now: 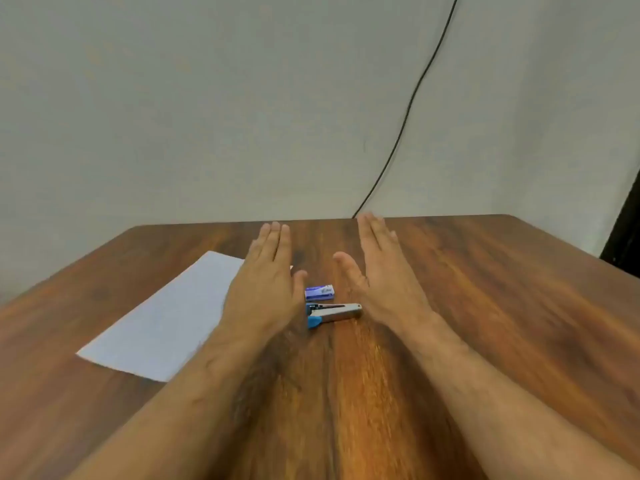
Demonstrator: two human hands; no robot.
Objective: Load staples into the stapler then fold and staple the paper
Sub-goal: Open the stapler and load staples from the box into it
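Head view: left hand (268, 289) and right hand (377, 282) both flat, fingers straight, flanking stapler (334, 314) and staple box (319, 293) mid-desk (485, 306); paper (166, 320) toward left edge.

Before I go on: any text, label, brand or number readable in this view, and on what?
Staple box: a pale label with print on its blue top, too small and blurred to read.
Stapler: no marking can be made out on its metal body or blue end.
Paper: looks blank on the side that shows.
Nothing here can be quoted as legible text.
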